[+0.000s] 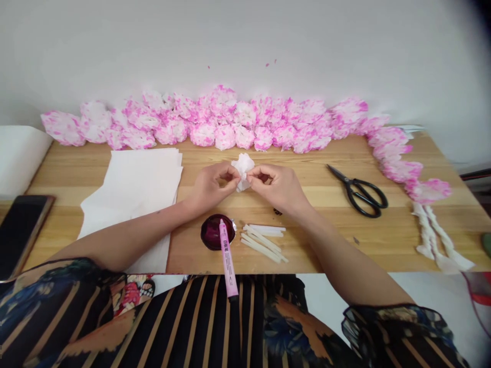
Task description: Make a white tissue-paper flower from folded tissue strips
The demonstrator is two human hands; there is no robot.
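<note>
A small crumpled white paper flower (pixel 244 164) is held over the middle of the table, between both hands. My left hand (pixel 217 186) pinches its left side with thumb and forefinger. On its right side, my right hand (pixel 276 186) pinches the paper in the same way. Below the hands is a dark red round dish (pixel 212 232), with a pink marker (pixel 227 260) lying across it and reaching past the table's front edge. Several thin white sticks (pixel 264 241) lie right of the dish.
Pink and white paper flowers (pixel 203 134) line the back and right of the wooden table (pixel 326 250). White sheets (pixel 141 176) and a phone (pixel 23 230) lie left. Black scissors (pixel 358 191) and twisted white paper strips (pixel 441 237) are at the right.
</note>
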